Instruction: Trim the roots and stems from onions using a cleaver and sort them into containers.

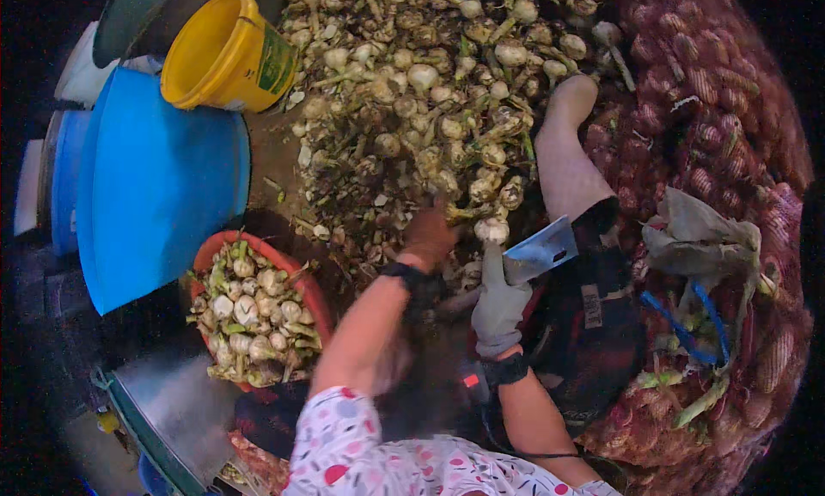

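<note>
My left hand [430, 235], blurred, reaches low into a heap of garlic bulbs [412, 96] with stalks on the ground. Whether its fingers hold anything cannot be made out. My right hand [499, 306] wears a pale grey glove and grips a broad-bladed knife [543, 251]; the handle is hidden in the fist. The blade points up and to the right. Just beyond the glove's extended finger lies a whitish garlic bulb [492, 230]. Loose skins and scraps [361, 238] lie around the left hand.
A red basin [317, 297] of trimmed garlic stands at left. Beyond it are a large blue plastic tub [167, 173] and a yellow bucket [225, 57]. Red mesh sacks [715, 90] of bulbs line the right, beside a lower leg [570, 154]. A grey cloth bag [702, 231] has blue straps.
</note>
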### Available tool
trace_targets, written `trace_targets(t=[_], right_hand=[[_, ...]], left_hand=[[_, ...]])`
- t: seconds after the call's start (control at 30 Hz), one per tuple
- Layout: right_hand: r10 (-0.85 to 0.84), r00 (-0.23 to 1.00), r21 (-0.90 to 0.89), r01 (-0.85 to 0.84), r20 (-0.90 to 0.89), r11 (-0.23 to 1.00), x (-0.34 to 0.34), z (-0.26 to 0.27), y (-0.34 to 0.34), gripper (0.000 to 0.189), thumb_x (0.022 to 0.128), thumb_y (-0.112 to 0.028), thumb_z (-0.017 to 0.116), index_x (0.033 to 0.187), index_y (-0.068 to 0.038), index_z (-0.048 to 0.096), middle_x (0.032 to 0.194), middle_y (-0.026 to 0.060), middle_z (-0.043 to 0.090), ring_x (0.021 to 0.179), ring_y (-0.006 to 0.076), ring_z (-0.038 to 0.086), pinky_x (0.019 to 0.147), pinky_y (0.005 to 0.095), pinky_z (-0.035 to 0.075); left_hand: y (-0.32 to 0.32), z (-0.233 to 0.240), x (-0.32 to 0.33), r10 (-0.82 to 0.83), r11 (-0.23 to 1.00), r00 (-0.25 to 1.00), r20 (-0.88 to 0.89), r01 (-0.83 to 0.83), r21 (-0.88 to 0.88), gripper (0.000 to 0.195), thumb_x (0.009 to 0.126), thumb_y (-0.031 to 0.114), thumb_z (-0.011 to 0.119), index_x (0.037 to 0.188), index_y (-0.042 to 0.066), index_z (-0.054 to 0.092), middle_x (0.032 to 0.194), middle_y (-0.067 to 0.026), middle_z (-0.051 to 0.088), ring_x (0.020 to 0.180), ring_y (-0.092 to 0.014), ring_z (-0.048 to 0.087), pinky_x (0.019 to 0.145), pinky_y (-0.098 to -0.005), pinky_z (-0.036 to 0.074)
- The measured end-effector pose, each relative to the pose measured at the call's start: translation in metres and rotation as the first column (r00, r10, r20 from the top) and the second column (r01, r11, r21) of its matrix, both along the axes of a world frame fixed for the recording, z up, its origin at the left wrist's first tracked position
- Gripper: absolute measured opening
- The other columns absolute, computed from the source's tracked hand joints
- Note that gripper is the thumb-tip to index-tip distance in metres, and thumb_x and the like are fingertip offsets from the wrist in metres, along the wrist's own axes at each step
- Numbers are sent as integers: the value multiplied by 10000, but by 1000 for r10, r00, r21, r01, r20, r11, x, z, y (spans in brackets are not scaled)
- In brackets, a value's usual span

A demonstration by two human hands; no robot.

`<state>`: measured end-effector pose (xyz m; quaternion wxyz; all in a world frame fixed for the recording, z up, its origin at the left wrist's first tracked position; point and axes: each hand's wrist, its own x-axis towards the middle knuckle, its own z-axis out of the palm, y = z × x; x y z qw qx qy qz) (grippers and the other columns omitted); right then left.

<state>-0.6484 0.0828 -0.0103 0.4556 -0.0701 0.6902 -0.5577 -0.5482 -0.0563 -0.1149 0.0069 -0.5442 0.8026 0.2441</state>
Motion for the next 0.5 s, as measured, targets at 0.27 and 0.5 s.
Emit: trace_targets(t=[0.27, 0.5], right_hand=[[50, 989, 42, -56, 140, 998, 14, 6, -16, 340, 973, -347, 690, 966, -7, 707, 818, 73, 725, 725, 167, 683, 636, 347, 524], [641, 523, 271, -615, -563, 740, 26, 12, -4, 159, 925, -219, 669, 1018, -109, 737, 831, 148, 720, 746, 351, 684, 650, 429, 519]], left_hand=[[4, -14, 87, 467, 793, 826, -315, -234, 562, 505, 833, 238, 746, 1284, 34, 641, 1027, -174, 740, 896, -279, 714, 809, -412, 569], [34, 100, 145, 382, 816, 837, -391, -108, 567, 383, 798, 250, 779, 1123, 53, 733, 1014, -95, 748, 912, -259, 700, 829, -385, 546]])
